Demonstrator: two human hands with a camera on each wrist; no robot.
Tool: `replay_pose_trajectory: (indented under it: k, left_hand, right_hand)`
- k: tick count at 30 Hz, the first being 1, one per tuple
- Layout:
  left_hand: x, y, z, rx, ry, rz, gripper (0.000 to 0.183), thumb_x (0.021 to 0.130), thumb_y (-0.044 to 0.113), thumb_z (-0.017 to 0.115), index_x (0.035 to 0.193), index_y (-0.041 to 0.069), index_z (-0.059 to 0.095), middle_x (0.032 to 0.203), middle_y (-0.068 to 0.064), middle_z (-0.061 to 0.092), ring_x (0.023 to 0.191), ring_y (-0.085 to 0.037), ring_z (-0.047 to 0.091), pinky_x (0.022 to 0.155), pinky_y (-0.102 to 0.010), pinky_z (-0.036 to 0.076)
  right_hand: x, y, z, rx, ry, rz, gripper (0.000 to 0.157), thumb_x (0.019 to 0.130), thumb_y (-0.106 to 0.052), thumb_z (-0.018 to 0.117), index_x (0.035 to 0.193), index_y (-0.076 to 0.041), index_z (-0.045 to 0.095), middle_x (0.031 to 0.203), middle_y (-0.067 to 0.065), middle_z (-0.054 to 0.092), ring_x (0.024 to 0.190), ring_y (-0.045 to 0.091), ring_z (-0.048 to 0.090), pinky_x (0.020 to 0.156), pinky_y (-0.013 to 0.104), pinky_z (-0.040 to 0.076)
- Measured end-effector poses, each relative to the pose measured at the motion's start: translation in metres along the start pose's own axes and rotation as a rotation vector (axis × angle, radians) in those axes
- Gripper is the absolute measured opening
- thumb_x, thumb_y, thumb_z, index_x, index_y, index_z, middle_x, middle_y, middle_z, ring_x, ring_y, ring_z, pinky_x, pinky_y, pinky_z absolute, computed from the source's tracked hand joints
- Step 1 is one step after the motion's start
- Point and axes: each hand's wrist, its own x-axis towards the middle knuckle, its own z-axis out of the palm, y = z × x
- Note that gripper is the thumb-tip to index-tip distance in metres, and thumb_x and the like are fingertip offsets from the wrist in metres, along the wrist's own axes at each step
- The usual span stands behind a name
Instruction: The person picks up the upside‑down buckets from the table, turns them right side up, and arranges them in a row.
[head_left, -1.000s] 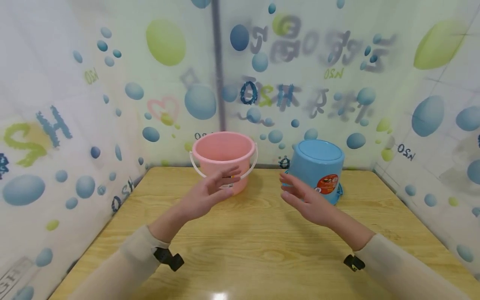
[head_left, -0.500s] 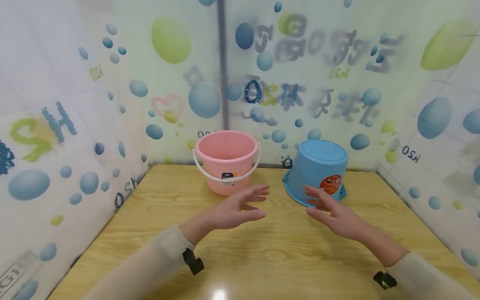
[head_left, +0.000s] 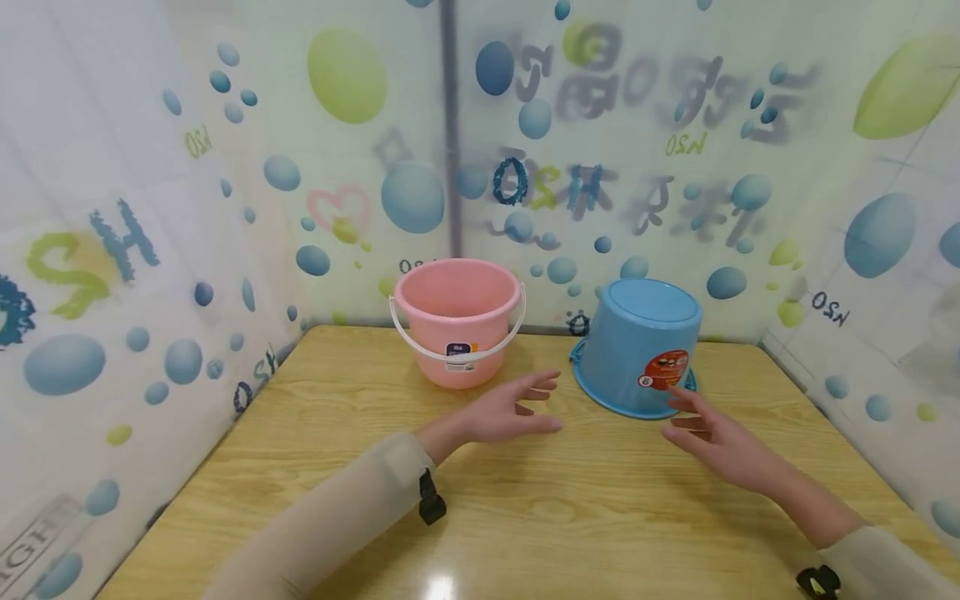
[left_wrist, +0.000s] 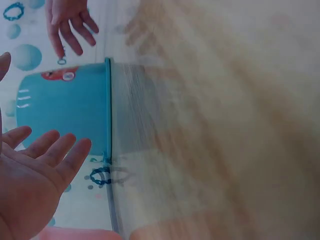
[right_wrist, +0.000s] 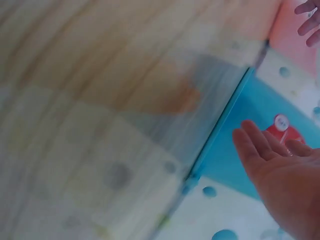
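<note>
Upside down on the wooden table [head_left: 540, 525] stands a blue bucket [head_left: 637, 350] with a red oval label, its rim on the tabletop. My right hand [head_left: 723, 446] hovers in front of its right side, fingers relaxed and holding nothing. My left hand [head_left: 510, 411] is in the air before the gap between the buckets, fingers extended and nothing in them. Left of the blue one, a pink bucket [head_left: 457, 333] sits upright with its white handle hanging down in front. In the left wrist view the blue bucket [left_wrist: 65, 110] lies beyond the left fingers.
A printed curtain [head_left: 360, 150] with bubbles and lettering encloses the table at the back and both sides. Both forearms wear light sleeves, with a black wrist camera [head_left: 431, 498] on the left one.
Both hands have moved to the right and a little down. The left hand has left the front of the pink bucket, uncovering its label. Both buckets stay in place.
</note>
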Motion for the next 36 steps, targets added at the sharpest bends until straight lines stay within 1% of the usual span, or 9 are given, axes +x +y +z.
replay_pose_trajectory:
  k: [2,5,8,12,19,24,27,32,36]
  left_hand:
    - [0.01,-0.005,-0.002,0.011,0.008,-0.018,0.077,0.096,0.047,0.069,0.16,0.037,0.028,0.16,0.004,0.041,0.147,-0.028,0.042,0.115,-0.046,0.043]
    - [0.027,-0.013,-0.004,0.04,0.021,-0.05,0.082,0.093,0.048,0.072,0.16,0.036,0.026,0.161,0.002,0.04,0.147,-0.026,0.042,0.116,-0.046,0.041]
    - [0.045,-0.022,-0.006,0.06,0.024,-0.083,0.086,0.091,0.048,0.075,0.161,0.038,0.025,0.162,-0.003,0.039,0.148,-0.025,0.041,0.118,-0.046,0.039]
    - [0.065,-0.029,-0.006,0.08,0.03,-0.113,0.092,0.088,0.051,0.077,0.161,0.039,0.023,0.164,-0.01,0.035,0.15,-0.028,0.038,0.119,-0.048,0.038]
    - [0.091,-0.036,-0.003,0.12,0.035,-0.165,0.102,0.083,0.053,0.081,0.162,0.04,0.019,0.167,-0.007,0.03,0.152,-0.03,0.032,0.118,-0.053,0.037]
    - [0.105,-0.04,-0.003,0.165,0.056,-0.196,0.11,0.081,0.051,0.083,0.165,0.03,0.015,0.168,-0.006,0.027,0.152,-0.031,0.033,0.12,-0.052,0.035]
    - [0.111,-0.04,-0.001,0.19,0.066,-0.234,0.112,0.08,0.052,0.084,0.165,0.03,0.014,0.169,-0.002,0.026,0.153,-0.027,0.03,0.122,-0.05,0.032]
    - [0.123,-0.037,0.01,0.266,0.056,-0.25,0.12,0.077,0.053,0.086,0.166,0.028,0.009,0.169,0.0,0.027,0.155,-0.024,0.028,0.123,-0.049,0.029]
    - [0.13,-0.033,0.017,0.34,0.084,-0.276,0.125,0.075,0.052,0.088,0.166,0.024,0.007,0.168,-0.002,0.028,0.155,-0.026,0.028,0.125,-0.055,0.02]
  right_hand:
    - [0.0,0.006,-0.004,-0.036,0.006,0.025,0.077,0.106,-0.04,0.055,0.161,-0.003,0.016,0.156,0.032,0.035,0.131,0.052,0.052,0.093,0.051,0.057]
    - [0.001,0.015,-0.01,-0.077,0.012,0.046,0.083,0.104,-0.04,0.058,0.161,0.0,0.012,0.153,0.036,0.035,0.13,0.056,0.05,0.098,0.058,0.053]
    - [0.004,0.021,-0.016,-0.124,0.023,0.064,0.089,0.103,-0.042,0.06,0.161,0.001,0.009,0.152,0.038,0.034,0.129,0.058,0.049,0.1,0.062,0.05]
    - [0.01,0.025,-0.024,-0.172,0.014,0.122,0.097,0.101,-0.047,0.061,0.161,0.001,0.003,0.152,0.041,0.032,0.131,0.06,0.046,0.098,0.064,0.05]
    - [0.024,0.04,-0.029,-0.151,-0.03,0.178,0.108,0.099,-0.046,0.065,0.158,0.007,-0.008,0.152,0.048,0.022,0.132,0.066,0.038,0.101,0.068,0.046]
    - [0.035,0.046,-0.033,-0.172,-0.05,0.173,0.116,0.096,-0.046,0.069,0.156,0.01,-0.012,0.151,0.051,0.016,0.133,0.069,0.033,0.104,0.072,0.039]
    - [0.041,0.047,-0.033,-0.177,-0.062,0.167,0.121,0.093,-0.046,0.072,0.155,0.011,-0.015,0.152,0.052,0.013,0.135,0.07,0.026,0.106,0.075,0.034]
    - [0.047,0.048,-0.033,-0.167,-0.084,0.186,0.129,0.089,-0.043,0.077,0.153,0.012,-0.02,0.155,0.051,0.002,0.139,0.07,0.01,0.109,0.08,0.02]
    - [0.051,0.047,-0.031,-0.165,-0.103,0.191,0.131,0.088,-0.043,0.079,0.153,0.012,-0.021,0.157,0.048,-0.005,0.142,0.069,0.002,0.11,0.08,0.014]
